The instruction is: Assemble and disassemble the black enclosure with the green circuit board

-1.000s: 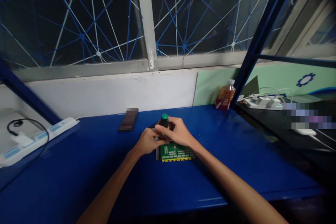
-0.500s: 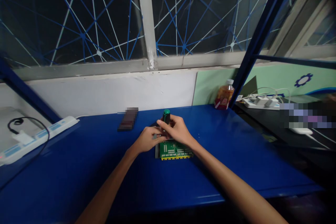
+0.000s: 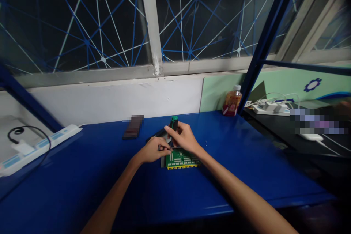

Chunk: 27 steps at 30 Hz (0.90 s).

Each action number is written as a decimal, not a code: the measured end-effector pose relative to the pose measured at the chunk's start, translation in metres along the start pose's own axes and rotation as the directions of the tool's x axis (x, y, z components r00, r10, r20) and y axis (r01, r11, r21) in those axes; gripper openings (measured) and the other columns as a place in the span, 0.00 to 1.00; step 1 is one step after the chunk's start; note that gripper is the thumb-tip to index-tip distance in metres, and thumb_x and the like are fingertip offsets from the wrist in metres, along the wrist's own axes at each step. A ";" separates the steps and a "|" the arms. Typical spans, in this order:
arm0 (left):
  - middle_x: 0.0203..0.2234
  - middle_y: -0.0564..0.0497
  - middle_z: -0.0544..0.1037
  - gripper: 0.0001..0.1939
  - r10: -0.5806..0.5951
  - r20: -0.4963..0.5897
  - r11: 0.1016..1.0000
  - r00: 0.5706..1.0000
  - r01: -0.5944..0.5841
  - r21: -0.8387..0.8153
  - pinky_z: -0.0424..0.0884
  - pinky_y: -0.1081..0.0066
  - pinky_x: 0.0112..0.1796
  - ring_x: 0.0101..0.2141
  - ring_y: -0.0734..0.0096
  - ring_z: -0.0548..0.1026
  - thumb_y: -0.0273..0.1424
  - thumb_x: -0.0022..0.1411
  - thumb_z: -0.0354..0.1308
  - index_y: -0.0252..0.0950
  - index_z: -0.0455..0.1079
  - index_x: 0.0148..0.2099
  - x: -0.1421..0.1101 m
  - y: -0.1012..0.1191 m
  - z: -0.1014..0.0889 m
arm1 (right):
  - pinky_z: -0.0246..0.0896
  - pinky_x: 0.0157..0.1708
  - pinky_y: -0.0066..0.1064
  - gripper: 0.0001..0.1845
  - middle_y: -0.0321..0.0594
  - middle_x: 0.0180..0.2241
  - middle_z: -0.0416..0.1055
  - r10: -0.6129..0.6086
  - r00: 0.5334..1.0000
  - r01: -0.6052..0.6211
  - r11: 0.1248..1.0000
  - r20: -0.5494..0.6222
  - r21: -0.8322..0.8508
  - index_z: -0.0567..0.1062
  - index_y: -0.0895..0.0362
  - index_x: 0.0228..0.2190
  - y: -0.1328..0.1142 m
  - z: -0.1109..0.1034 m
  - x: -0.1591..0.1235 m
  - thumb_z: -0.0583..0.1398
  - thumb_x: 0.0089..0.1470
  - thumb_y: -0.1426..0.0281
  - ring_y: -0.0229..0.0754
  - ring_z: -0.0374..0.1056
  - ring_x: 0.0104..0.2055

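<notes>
A green circuit board with a yellow row of connectors along its near edge lies on the blue table. My right hand is closed around a screwdriver with a black and green handle. The screwdriver stands almost upright, its shaft pointing down at the board's far left part. My left hand is beside the shaft, fingertips pinched close to its tip. What those fingers hold is too small to make out. Behind the hands, a black flat object is partly hidden.
A dark rectangular object, partly blurred, lies at the back. Tiny pale specks are right of the board. A bottle stands at the back right. A white power strip with a black cable runs along the left.
My left hand has moved slightly down and apart from my right hand, so more of the screwdriver's shaft and the black object shows. The screwdriver stays in my right hand.
</notes>
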<state>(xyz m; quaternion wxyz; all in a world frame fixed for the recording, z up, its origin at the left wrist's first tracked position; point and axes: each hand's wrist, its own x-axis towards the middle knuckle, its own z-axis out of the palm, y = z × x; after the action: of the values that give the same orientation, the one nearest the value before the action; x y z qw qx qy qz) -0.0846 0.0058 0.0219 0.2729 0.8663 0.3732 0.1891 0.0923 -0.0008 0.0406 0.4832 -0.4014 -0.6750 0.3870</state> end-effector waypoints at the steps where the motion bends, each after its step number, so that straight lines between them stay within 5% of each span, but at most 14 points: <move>1: 0.23 0.50 0.73 0.12 0.007 0.007 1.000 1.000 -0.007 -0.009 0.58 0.73 0.27 0.24 0.73 0.65 0.35 0.58 0.57 0.35 0.80 0.34 0.000 0.001 -0.001 | 0.54 0.16 0.27 0.22 0.33 0.14 0.66 0.001 1.000 -0.001 1.000 0.000 0.023 0.69 0.56 0.25 -0.001 0.000 0.000 0.57 0.54 0.50 0.35 0.63 0.15; 7: 0.23 0.51 0.71 0.13 0.005 0.033 1.000 0.999 -0.004 -0.022 0.57 0.73 0.25 0.23 0.74 0.64 0.35 0.59 0.56 0.36 0.80 0.37 -0.001 0.000 -0.004 | 0.54 0.15 0.27 0.21 0.38 0.22 0.72 -0.005 0.999 0.009 0.995 -0.037 0.097 0.69 0.57 0.28 -0.003 -0.004 0.002 0.58 0.54 0.51 0.33 0.63 0.14; 17: 0.23 0.53 0.69 0.12 -0.031 0.047 0.998 0.998 0.028 0.064 0.59 0.74 0.26 0.24 0.74 0.64 0.30 0.55 0.57 0.37 0.79 0.39 0.000 -0.004 -0.003 | 0.53 0.17 0.27 0.22 0.32 0.13 0.65 -0.010 1.000 0.010 1.000 -0.005 -0.013 0.69 0.57 0.25 0.001 0.000 0.000 0.57 0.54 0.50 0.34 0.63 0.15; 27: 0.22 0.53 0.68 0.10 -0.051 -0.022 0.998 0.998 0.051 -0.026 0.58 0.73 0.26 0.23 0.75 0.64 0.36 0.53 0.62 0.36 0.79 0.33 0.001 -0.008 0.003 | 0.54 0.14 0.26 0.21 0.37 0.20 0.72 0.003 1.000 -0.001 0.996 -0.019 0.089 0.69 0.57 0.26 -0.002 -0.001 0.001 0.58 0.54 0.51 0.33 0.63 0.14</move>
<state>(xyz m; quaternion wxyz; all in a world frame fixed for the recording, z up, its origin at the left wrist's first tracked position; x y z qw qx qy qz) -0.0868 0.0100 0.0145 0.2845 0.8508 0.3957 0.1966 0.0924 -0.0010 0.0432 0.5066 -0.3837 -0.6520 0.4135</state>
